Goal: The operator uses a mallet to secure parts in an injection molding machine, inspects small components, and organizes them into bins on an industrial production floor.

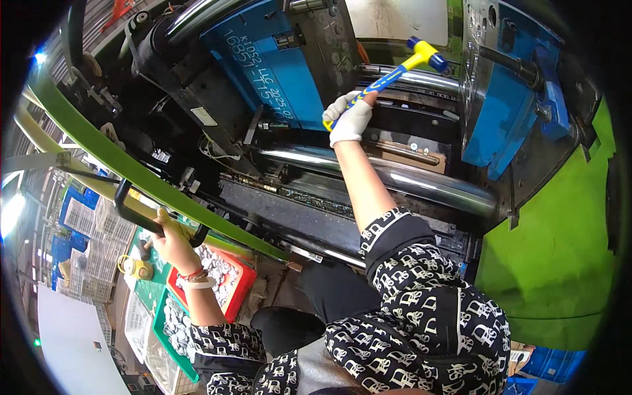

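My right hand (352, 117), in a white glove with a bare fingertip showing, is closed round the handle of a mallet (388, 78). The mallet has a blue and yellow grip, a yellow head and dark blue faces, and its head points up and to the right. It hangs over steel guide bars (408, 178) between two blue mold halves of a machine. At the left, my bare left hand (174, 247) is wrapped round a black handle (141, 220) on the green machine door (148, 174).
Blue mold blocks stand left (253, 66) and right (503, 125) of the gap. A green machine panel (553, 257) lies at the right. Below my left hand are a red tray (247, 280) and a green tray (161, 329) of small pale parts, beside a yellow container (138, 268).
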The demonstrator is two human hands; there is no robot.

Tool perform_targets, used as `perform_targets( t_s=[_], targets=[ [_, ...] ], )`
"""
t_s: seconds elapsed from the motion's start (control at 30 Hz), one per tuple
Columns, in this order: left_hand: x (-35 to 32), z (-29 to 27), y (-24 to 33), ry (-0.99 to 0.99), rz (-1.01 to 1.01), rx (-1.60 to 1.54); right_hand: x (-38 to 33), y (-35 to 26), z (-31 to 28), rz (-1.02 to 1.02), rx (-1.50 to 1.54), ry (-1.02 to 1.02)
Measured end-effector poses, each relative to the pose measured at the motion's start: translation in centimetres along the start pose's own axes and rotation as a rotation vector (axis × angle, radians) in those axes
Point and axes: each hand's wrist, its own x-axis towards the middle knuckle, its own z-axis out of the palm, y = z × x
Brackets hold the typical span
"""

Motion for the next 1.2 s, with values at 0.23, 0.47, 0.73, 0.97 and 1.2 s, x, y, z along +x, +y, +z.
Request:
perform_targets(
  t_s=[0.23, 0.47, 0.73, 0.97, 1.2],
  targets=[
    [0.1, -0.4, 0.1, -0.033, -0.006, 0.01, 0.2, 0.6, -1.5, 0.487, -0.209, -0.053],
    [-0.2, 0.0, 0.1, 0.009, -0.014, -0.009, -0.7, 0.2, -3.3, -0.055, 0.254, -0.118],
    [0.0, -0.2, 0.0, -0.057, -0.002, -0.017, -1.3, 0.2, -3.6, 0.472, -0.074, -0.007],
    [0.0, -0.2, 0.0, -0.031, -0.022, -0.012, -1.3, 0.1, -3.3, 0.015, 0.203, -0.055],
    [-0.2, 0.0, 0.1, -0.016, -0.018, -0.028, -1.8, 0.1, -2.5, 0.547, 0.197, -0.096]
  ],
)
